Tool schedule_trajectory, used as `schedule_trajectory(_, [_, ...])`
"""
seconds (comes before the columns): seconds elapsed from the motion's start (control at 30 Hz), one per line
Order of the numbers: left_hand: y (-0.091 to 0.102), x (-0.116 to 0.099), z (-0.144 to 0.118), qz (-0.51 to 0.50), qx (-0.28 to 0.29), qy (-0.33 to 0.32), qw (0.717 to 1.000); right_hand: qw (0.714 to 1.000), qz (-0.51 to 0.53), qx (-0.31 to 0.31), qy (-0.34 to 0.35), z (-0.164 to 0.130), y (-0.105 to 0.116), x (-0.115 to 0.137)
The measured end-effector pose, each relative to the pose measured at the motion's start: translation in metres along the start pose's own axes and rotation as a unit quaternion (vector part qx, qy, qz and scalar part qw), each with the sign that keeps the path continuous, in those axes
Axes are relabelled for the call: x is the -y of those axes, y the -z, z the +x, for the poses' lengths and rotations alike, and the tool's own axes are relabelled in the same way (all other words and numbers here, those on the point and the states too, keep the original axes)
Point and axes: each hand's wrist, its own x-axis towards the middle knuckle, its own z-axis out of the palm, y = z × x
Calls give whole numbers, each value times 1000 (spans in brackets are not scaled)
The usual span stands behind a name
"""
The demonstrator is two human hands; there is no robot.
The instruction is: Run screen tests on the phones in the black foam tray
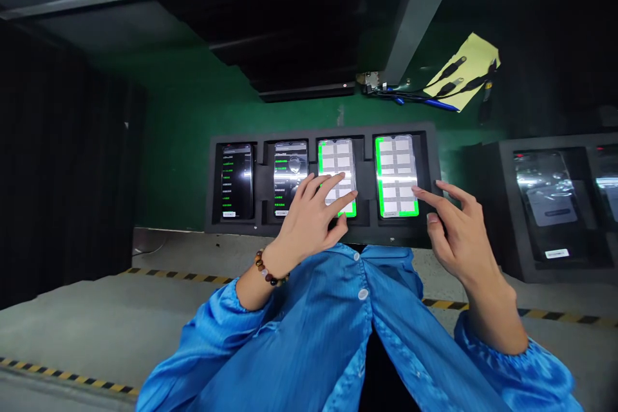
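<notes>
Two phones with lit white-and-green screens are under the hands, each seated in its own compartment of a black tray (367, 181). The third phone from the left (334, 161) lies beneath the fingers of the left hand (309, 212), which cover part of its screen. The rightmost phone (396, 174) lies to the left of the right hand (458, 232), whose index fingertip is at the screen's right edge; firm contact cannot be confirmed. Left hand: palm down, fingers spread, pinching nothing. Right hand: index finger extended, thumb apart, grasping nothing. Both phones lie face up, long axes running away from the person, nearly parallel. On the rightmost phone, the notch end points away, leaning slightly left; its label (390, 214) sits at the near end.
</notes>
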Motion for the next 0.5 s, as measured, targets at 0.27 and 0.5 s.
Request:
schedule_trajectory(0.27, [-1,11,22,18,0,15,1000,1000,-11,0,-11,33,-2,-6])
schedule_trajectory(0.5, [5,16,49,51,14,45,998,999,-26,-10,-34,63,-4,-6])
